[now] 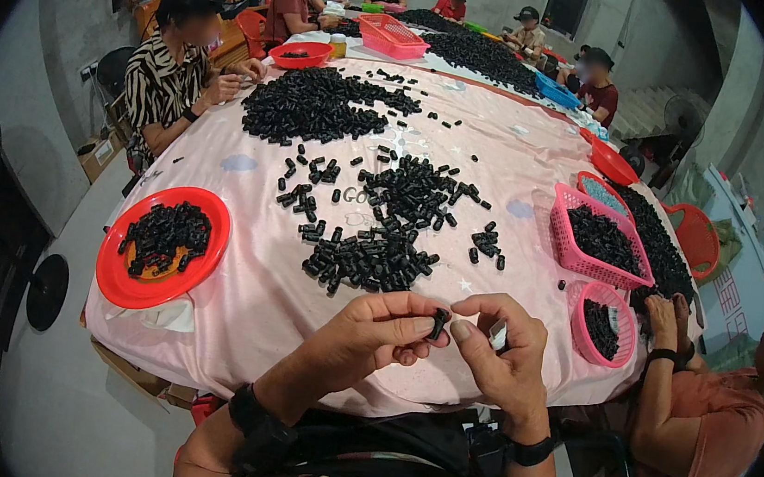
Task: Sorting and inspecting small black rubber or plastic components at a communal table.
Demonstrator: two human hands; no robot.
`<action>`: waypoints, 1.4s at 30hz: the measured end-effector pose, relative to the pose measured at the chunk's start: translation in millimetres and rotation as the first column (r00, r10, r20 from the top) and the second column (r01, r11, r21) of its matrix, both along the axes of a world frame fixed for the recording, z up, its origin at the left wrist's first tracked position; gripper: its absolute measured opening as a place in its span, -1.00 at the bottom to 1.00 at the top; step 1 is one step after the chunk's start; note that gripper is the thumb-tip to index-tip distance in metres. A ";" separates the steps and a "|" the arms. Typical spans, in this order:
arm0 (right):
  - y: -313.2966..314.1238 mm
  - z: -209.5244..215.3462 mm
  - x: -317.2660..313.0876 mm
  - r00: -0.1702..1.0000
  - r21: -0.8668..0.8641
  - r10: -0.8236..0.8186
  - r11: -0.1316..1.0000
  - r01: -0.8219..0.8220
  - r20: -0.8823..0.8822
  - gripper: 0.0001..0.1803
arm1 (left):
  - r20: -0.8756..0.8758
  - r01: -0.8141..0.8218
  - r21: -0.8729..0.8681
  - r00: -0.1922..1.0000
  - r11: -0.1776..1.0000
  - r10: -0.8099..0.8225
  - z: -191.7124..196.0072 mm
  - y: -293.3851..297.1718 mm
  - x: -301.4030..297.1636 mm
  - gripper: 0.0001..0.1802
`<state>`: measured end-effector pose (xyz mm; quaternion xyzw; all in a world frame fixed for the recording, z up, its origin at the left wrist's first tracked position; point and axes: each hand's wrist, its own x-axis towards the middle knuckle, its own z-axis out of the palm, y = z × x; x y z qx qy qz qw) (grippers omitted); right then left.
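Observation:
Over the near edge of the table, my left hand (pixel 377 333) pinches a small black cylindrical plastic part (pixel 438 324) between thumb and fingertips. Close beside it on the right is my right hand (pixel 508 350), its fingers curled and its thumb tip near the part. A small white piece (pixel 498 334) shows among the right fingers; whether it is gripped or wrapped round a finger is unclear. Just beyond my hands lies a loose pile of similar black parts (pixel 366 260), with another cluster (pixel 410 190) behind it.
A red plate (pixel 107 256) of black parts stands left. On the right are two pink baskets (pixel 616 274) (pixel 576 338) of parts and a co-worker's hands (pixel 667 320). A bigger heap (pixel 312 105) lies far left near another person. A pink cloth (pixel 243 317) covers the table.

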<state>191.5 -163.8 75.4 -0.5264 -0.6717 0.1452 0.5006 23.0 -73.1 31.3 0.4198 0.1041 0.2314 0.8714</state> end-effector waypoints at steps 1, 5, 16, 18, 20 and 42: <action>-0.7 -1.9 1.1 1.000 0.000 0.000 1.000 0.000 0.000 -0.84 | 0.019 0.006 -0.046 1.000 0.999 -0.005 -0.2 0.4 -0.2 -0.74; -1.4 -5.3 2.9 0.992 -0.073 -0.028 0.997 0.037 0.122 -0.68 | 0.025 0.008 -0.092 1.000 0.996 -0.006 -2.4 2.2 -1.4 -0.73; 8.0 -21.8 4.7 0.910 0.062 -0.129 0.992 0.114 0.393 -0.45 | 0.037 0.033 -0.123 0.999 0.992 -0.029 0.0 -3.6 0.7 -0.71; 7.8 -22.5 6.1 0.903 0.059 -0.132 0.991 0.119 0.408 -0.45 | 0.048 0.049 -0.128 0.998 0.991 -0.043 -1.4 -3.5 1.2 -0.72; 7.7 -22.7 7.0 0.896 0.056 -0.136 0.991 0.124 0.423 -0.44 | 0.059 0.065 -0.132 0.997 0.989 -0.057 -2.6 -3.4 1.9 -0.73; 10.4 -27.4 9.3 0.856 0.091 -0.156 0.988 0.127 0.493 -0.41 | 0.022 0.042 -0.129 0.999 0.991 -0.040 -1.9 -6.2 3.0 -0.72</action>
